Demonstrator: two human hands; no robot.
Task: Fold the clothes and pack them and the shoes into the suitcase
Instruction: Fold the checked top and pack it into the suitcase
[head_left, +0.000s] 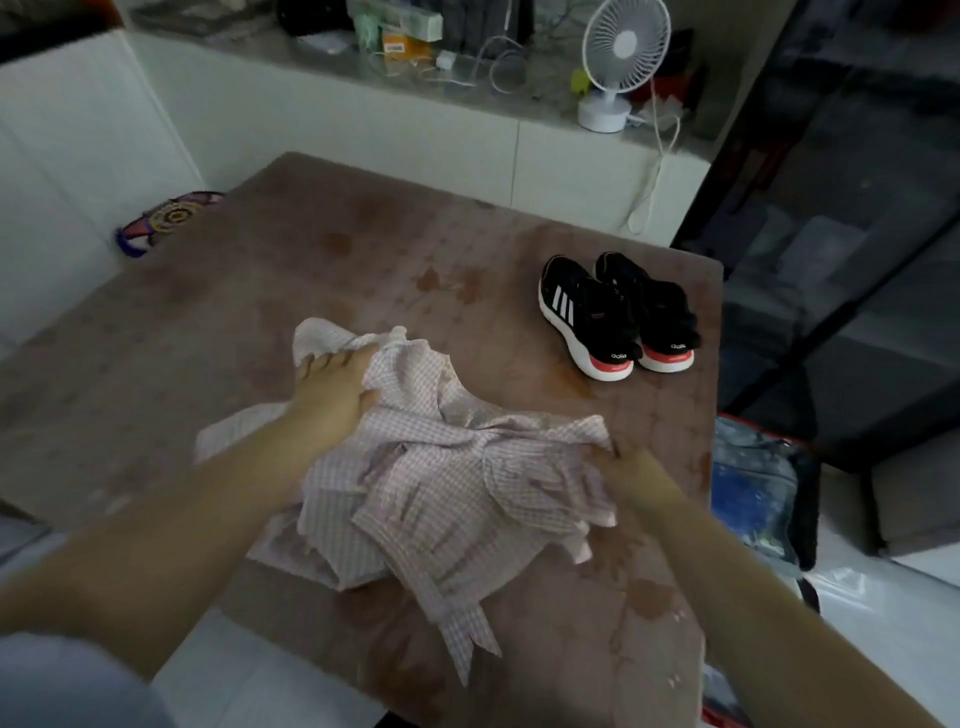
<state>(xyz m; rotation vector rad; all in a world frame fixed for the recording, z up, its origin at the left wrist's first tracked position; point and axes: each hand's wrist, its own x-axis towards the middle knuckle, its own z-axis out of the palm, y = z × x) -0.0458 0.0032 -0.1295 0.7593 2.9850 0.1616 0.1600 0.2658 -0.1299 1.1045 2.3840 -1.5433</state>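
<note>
2 shoes (618, 317), 1 shirt (441, 493) (on blanket (311, 260)), outside suitcase (753, 488)

Shirt (441, 483) lies heaped on the near middle of the covered table (260, 291), with the left hand (332, 384) on its far left part and the right hand (634, 478) at its right edge. Pair of shoes (618, 317) stands side by side near the table's far right corner, well apart from the shirt. Suitcase (753, 488) lies beside and below the table's right edge; fan (623, 47) stands on the ledge (322, 67) behind the table
</note>
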